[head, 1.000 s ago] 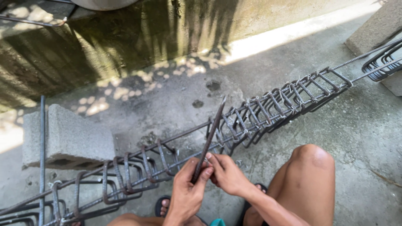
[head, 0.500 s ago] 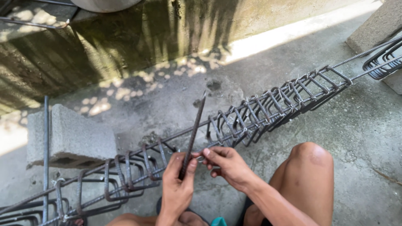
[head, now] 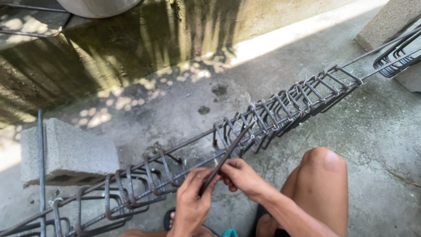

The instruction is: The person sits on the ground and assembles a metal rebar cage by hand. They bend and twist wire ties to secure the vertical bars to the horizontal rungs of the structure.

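My left hand (head: 192, 199) grips a thin dark metal rod tool (head: 228, 156) that slants up to the right, its tip among the stirrups. My right hand (head: 240, 175) pinches close beside it, fingers closed near the rod's lower part at a long bar of the rebar cage (head: 280, 114). The cage is a long frame of straight bars ringed by several bent steel stirrups, running from lower left to upper right over the concrete floor. What the right fingers pinch is too small to tell.
A grey concrete block (head: 72, 151) props the cage at left, with a loose straight bar (head: 41, 166) beside it. Another block (head: 386, 22) and more stirrups (head: 397, 59) sit at the upper right. A damp wall (head: 131, 52) runs along the back. My bare knee (head: 322, 169) is at lower right.
The rod tool has tipped from nearly upright to slanting right and lower into the stirrups. Both hands stay together at the same spot on the cage.
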